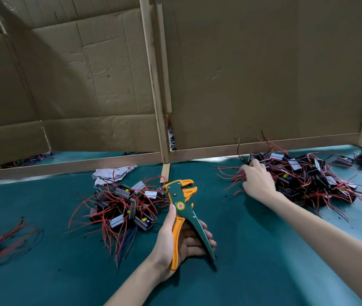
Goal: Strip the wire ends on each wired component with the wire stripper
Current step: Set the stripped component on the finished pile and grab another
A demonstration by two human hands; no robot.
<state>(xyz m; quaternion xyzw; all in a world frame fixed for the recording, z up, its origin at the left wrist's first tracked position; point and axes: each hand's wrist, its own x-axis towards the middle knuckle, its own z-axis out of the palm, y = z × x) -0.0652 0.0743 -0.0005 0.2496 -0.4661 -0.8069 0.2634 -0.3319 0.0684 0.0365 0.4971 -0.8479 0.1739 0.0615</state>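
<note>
Mid-left on the green table [253,250], a pile of wired components [120,206]; just right of it the left hand [175,244] grips the wire stripper [183,208] by its handles (head pointing away). Far right, the right hand [257,182] touches a 2nd pile [308,180], fingers among red wires, can't tell if grasping.

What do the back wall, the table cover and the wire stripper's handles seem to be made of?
Back wall: matte brown corrugated cardboard, creased and dented, on pale wooden battens. Table cover: teal, matte, without shine, probably felt or cloth. Wire stripper: smooth orange and green handles, likely plastic; the core is hidden.
</note>
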